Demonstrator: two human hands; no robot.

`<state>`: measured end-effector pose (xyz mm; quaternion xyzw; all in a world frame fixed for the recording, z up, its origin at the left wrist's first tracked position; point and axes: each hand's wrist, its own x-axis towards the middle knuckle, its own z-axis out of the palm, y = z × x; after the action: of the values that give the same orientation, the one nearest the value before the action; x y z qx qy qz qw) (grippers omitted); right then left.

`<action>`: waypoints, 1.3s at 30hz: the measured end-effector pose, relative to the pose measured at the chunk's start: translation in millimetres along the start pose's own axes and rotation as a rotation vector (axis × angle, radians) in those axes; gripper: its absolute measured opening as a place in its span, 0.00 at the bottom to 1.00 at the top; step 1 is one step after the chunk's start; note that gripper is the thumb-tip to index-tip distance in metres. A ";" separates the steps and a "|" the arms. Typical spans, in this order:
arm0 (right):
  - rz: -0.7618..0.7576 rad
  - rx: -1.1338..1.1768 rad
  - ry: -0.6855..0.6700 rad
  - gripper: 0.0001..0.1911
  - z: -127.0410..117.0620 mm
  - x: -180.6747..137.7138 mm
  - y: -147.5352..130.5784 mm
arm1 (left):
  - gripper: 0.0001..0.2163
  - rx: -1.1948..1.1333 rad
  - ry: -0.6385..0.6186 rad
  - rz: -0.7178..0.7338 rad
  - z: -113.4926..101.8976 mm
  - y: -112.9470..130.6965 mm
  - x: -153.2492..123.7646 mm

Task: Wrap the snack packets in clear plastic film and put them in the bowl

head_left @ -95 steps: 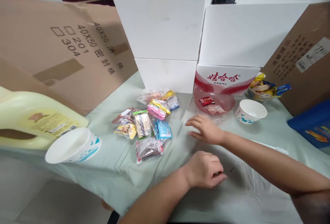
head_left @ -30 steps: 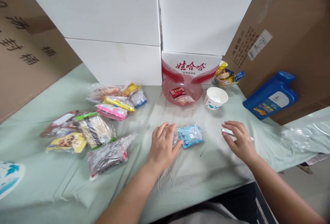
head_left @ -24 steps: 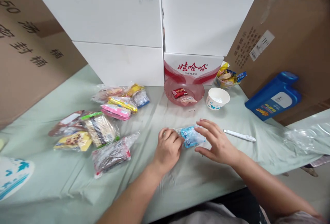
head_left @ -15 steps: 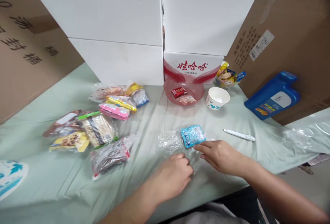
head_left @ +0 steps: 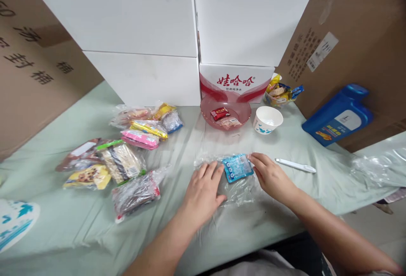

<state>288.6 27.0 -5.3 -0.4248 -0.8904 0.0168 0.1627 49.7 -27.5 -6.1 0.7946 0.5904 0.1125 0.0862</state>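
Spreading wide, the left hand [head_left: 203, 191] is touching clear plastic [head_left: 239, 194]; the right hand [head_left: 271, 177], whether pinching I cannot tell, is touching the blue packet [head_left: 237, 168] between them on the worktop [head_left: 79, 233]. Behind, a carton [head_left: 236, 82] is showing “娃哈哈”.

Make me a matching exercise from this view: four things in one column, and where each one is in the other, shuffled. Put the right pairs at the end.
Things
1. blue packet
2. red packet
3. white tool
4. blue bottle

Places
A. inside the pink bowl
B. in front of the brown carton on the right
C. lying on the cloth just right of the right hand
D. between the left hand and the right hand

Pairs: 1-D, 2-A, 3-C, 4-B
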 end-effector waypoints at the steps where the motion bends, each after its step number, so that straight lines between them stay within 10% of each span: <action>1: -0.022 0.003 0.040 0.22 5.6 2.5 4.3 | 0.38 0.009 0.003 -0.029 1.7 -3.8 0.2; 9: 0.242 -0.237 0.063 0.19 12.0 -0.3 41.3 | 0.47 0.073 0.053 -0.143 5.1 -8.9 -1.7; 13: 0.006 -0.009 0.105 0.15 -2.0 0.7 20.4 | 0.23 -0.043 0.303 -0.042 -0.3 -3.3 -1.7; 16: -0.225 0.141 -0.057 0.16 1.3 8.9 0.6 | 0.08 -0.170 0.224 0.113 -0.4 -0.4 -0.4; 26: -0.208 -0.033 -0.138 0.27 22.3 45.5 10.1 | 0.35 -0.079 -0.044 -0.017 5.2 -2.6 -2.9; 35: -0.247 0.048 0.051 0.17 -3.0 59.5 40.4 | 0.37 -0.056 -0.141 0.001 0.9 -4.3 -1.0; 39: 0.042 0.064 0.293 0.16 -26.0 87.9 48.0 | 0.37 -0.065 -0.178 -0.003 0.1 -3.4 -0.6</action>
<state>281.0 121.8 35.4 -0.4357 -0.8470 -0.0136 0.3042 46.4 -27.2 -7.1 0.7973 0.5777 0.0603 0.1641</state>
